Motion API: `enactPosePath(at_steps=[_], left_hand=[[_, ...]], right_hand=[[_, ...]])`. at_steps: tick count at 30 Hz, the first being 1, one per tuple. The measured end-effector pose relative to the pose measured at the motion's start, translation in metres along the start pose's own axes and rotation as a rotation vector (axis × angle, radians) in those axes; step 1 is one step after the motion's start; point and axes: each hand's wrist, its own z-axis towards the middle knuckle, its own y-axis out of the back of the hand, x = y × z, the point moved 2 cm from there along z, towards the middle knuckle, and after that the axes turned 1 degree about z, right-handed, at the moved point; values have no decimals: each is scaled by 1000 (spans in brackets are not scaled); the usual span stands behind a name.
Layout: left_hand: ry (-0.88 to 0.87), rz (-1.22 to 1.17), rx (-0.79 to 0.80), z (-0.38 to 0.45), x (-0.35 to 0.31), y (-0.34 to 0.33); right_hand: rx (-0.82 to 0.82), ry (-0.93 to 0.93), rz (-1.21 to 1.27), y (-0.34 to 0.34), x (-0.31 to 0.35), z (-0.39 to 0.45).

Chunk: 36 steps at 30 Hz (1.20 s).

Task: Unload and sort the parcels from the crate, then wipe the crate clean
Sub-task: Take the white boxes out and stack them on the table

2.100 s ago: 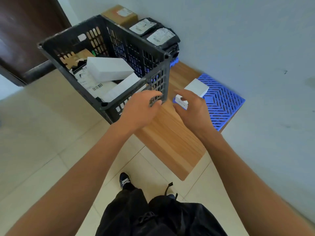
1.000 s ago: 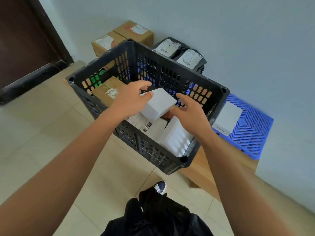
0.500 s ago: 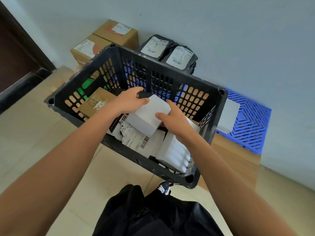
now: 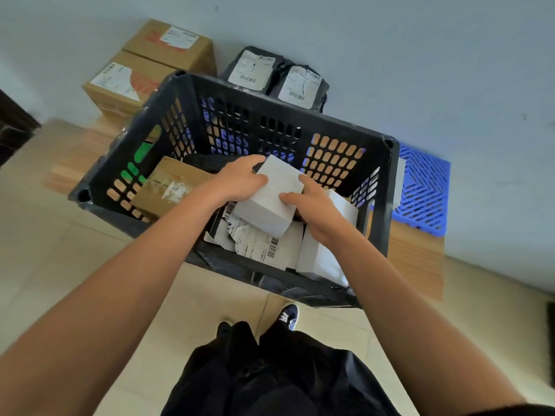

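Note:
A black slotted crate [image 4: 270, 277] stands on the floor in front of me. Inside it my left hand [image 4: 240, 181] and my right hand [image 4: 312, 205] grip a white box [image 4: 270, 202] from both sides, tilted above the other parcels. Under it lie a flat white parcel with a barcode label [image 4: 258, 244], another white box [image 4: 318, 256] at the right and a brown cardboard box [image 4: 171, 187] at the left.
Two brown cardboard boxes [image 4: 144, 70] and two dark mailer bags [image 4: 276, 76] sit against the wall behind the crate. A blue plastic grid mat [image 4: 423, 190] with a white box at its edge lies on a wooden board [image 4: 414, 259] to the right.
Both hands have left the white box on the blue mat, reached into the crate and closed round a white box there. The view has swung over the crate.

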Motion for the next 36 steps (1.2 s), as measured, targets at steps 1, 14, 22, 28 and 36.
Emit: enactPosePath(at_steps=[1, 14, 22, 28, 36], left_hand=[[-20, -29, -12, -2, 0, 3], [-488, -482, -152, -60, -60, 18], [-652, -506, -75, -82, -125, -31], [-711, -443, -33, -89, -190, -86], [-743, -342, -15, -81, -278, -185]], right_hand=[[-23, 18, 30, -1, 1, -3], [-372, 534, 229, 24, 46, -105], [-521, 656, 286, 87, 21, -154], [-591, 676, 285, 162, -4, -186], [-589, 617, 152, 285, -47, -213]])
